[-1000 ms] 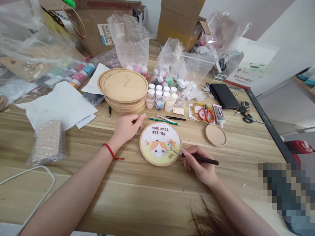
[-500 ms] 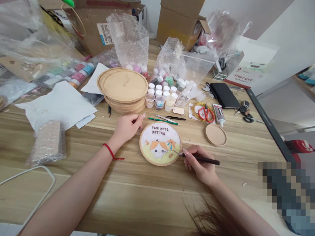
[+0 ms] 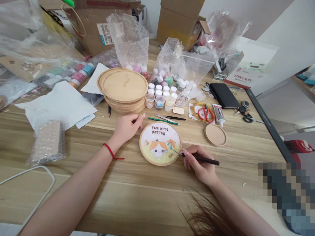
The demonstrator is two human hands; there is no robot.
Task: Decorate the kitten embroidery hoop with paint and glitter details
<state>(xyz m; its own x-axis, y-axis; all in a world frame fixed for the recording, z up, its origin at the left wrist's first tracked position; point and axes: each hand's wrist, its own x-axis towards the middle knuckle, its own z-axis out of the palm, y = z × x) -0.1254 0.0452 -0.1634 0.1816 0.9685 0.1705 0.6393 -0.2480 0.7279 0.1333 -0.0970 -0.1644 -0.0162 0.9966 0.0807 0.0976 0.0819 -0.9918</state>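
Note:
A small round wooden tray (image 3: 160, 143) lies on the table in front of me, filled with a picture of an orange and white kitten under the words "THE KITE KITTEN". My left hand (image 3: 126, 127) rests at the tray's upper left rim, fingers curled, fingertips against the wood. My right hand (image 3: 200, 165) grips a thin black-handled tool (image 3: 197, 158) like a pen. Its fine metal tip reaches onto the picture beside the kitten's face.
A stack of larger round wooden trays (image 3: 124, 88) stands behind, with small paint pots (image 3: 161, 96), a green pencil (image 3: 163, 121), red scissors (image 3: 206, 113), a glue tube (image 3: 218, 115) and a small wooden disc (image 3: 215, 135). Paper sheets (image 3: 57, 105), plastic bags and cardboard boxes crowd the back.
Almost nothing has moved. The tool tip has shifted slightly on the picture near the kitten; both hands stay in the same places.

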